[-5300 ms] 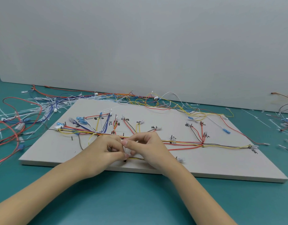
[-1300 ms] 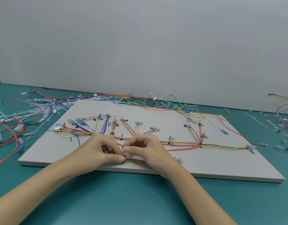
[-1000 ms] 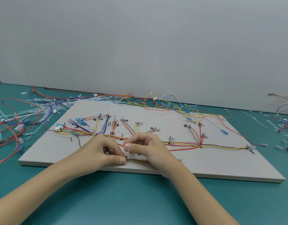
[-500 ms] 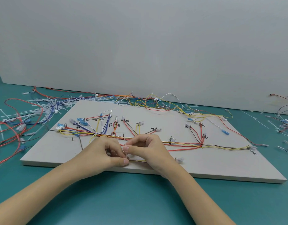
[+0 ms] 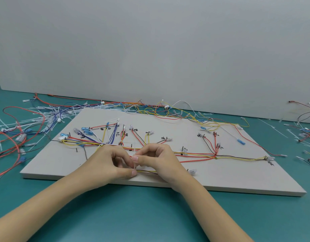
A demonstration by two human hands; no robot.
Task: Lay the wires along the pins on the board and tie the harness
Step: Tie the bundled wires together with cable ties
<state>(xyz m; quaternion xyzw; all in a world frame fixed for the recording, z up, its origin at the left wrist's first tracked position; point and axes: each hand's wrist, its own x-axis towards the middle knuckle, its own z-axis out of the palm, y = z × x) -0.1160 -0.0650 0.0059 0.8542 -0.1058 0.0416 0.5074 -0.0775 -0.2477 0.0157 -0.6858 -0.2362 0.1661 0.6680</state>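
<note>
Table (image 5: 150, 215) in teal fills the view, and on it lies the pale board (image 5: 229, 180), reaching from near centre out to the far right. Across the board runs the harness (image 5: 199, 155), red, yellow and brown wires threaded past dark pins. Loose wires (image 5: 19, 130) sprawl at far left. At the near edge, left hand (image 5: 108, 165) and right hand (image 5: 159, 159) meet, each grip pinched together on a thin white cable tie (image 5: 134, 165) standing over a brown-and-yellow branch (image 5: 147, 171).
</note>
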